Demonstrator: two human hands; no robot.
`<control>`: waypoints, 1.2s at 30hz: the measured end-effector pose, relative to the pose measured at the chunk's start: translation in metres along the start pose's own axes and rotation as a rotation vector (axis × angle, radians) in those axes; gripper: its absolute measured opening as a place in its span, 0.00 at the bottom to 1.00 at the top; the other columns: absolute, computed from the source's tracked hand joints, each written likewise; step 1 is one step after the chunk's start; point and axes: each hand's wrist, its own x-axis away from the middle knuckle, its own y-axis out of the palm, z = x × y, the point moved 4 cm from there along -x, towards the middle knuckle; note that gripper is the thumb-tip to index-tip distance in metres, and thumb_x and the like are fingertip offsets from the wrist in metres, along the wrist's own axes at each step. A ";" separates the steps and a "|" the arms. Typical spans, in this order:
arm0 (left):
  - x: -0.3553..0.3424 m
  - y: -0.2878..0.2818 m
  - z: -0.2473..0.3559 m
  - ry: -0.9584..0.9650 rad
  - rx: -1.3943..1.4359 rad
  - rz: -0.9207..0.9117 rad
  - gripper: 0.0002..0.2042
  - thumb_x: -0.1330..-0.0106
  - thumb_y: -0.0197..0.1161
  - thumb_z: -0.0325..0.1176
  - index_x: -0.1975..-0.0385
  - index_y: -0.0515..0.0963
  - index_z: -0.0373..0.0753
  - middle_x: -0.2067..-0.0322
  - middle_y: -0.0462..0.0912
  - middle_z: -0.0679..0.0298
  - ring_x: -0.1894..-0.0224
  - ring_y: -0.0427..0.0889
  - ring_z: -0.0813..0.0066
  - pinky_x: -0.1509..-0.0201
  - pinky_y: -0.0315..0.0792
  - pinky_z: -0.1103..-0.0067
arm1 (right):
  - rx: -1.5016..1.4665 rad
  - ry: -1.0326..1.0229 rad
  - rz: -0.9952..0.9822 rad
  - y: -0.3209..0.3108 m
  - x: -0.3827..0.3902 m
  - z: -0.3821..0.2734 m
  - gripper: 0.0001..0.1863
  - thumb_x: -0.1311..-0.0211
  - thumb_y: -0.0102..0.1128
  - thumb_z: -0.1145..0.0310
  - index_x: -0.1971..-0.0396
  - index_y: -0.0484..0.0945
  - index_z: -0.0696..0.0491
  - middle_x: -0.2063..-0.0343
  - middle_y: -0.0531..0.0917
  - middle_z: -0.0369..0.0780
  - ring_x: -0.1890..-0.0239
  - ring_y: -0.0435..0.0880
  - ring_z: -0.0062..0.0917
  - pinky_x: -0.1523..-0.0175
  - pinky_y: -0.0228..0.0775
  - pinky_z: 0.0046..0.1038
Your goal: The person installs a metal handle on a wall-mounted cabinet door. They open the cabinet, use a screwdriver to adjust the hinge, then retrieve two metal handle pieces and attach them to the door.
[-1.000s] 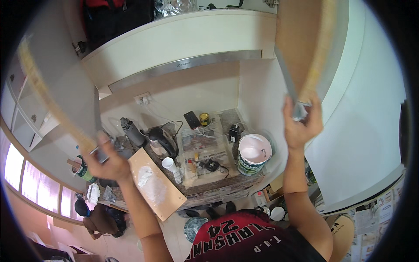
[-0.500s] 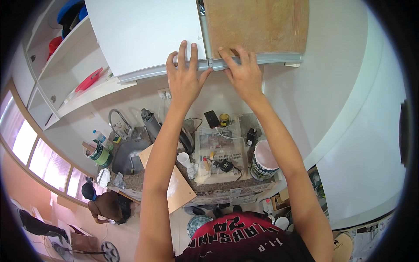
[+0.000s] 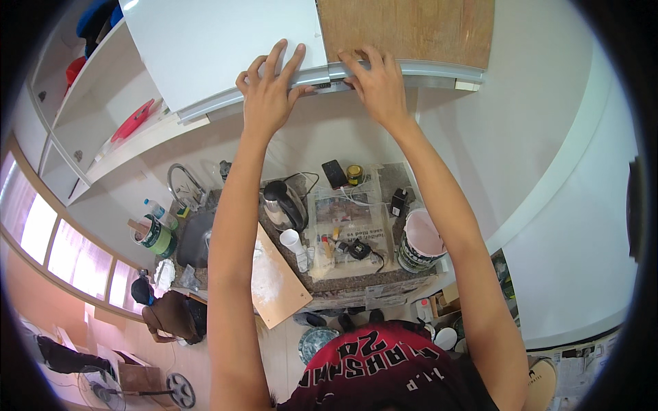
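Observation:
Overhead, a white cabinet door (image 3: 226,51) and a brown wooden door (image 3: 404,31) meet side by side, each with a grey metal strip along its lower edge. My left hand (image 3: 267,96) rests on the white door's lower part, fingers stretched and spread, its thumb below the strip. On the brown door's strip (image 3: 439,68) lies my right hand (image 3: 378,89), fingers slightly bent and apart, thumb under the edge. Neither hand is closed round anything. Between the two thumbs a short stretch of dark metal shows beneath the doors.
Below is a granite counter with a sink (image 3: 195,240), a kettle (image 3: 284,205), a phone (image 3: 334,174), a paint bucket (image 3: 419,240) and a paper cup (image 3: 290,238). A wooden board (image 3: 281,288) juts over its front. Open shelves (image 3: 147,140) stand left. Another person (image 3: 171,315) is at lower left.
The gap between the two doors has narrowed, and their strips now line up more closely. My hands sit farther apart, the left one shifted leftward. The view has moved slightly.

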 end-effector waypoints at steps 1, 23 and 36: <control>0.000 0.002 -0.001 0.005 -0.006 0.000 0.39 0.38 0.69 0.61 0.24 0.68 0.69 0.22 0.61 0.71 0.31 0.64 0.53 0.30 0.55 0.50 | 0.010 -0.001 0.003 0.001 0.002 -0.001 0.28 0.43 0.72 0.71 0.40 0.82 0.39 0.43 0.79 0.39 0.50 0.79 0.43 0.47 0.74 0.45; -0.015 0.022 -0.010 0.117 -0.086 -0.016 0.37 0.35 0.62 0.67 0.24 0.63 0.79 0.17 0.49 0.74 0.16 0.43 0.54 0.20 0.38 0.37 | 0.007 -0.075 0.043 0.019 0.007 0.006 0.08 0.43 0.69 0.68 0.63 0.88 0.48 0.47 0.81 0.40 0.46 0.76 0.40 0.42 0.67 0.47; -0.109 -0.017 -0.034 0.019 -0.045 0.198 0.31 0.25 0.56 0.61 0.23 0.65 0.70 0.17 0.51 0.67 0.16 0.45 0.52 0.21 0.39 0.37 | -0.060 0.072 0.185 -0.013 -0.066 0.029 0.21 0.30 0.63 0.66 0.39 0.81 0.46 0.36 0.77 0.42 0.32 0.71 0.42 0.32 0.65 0.49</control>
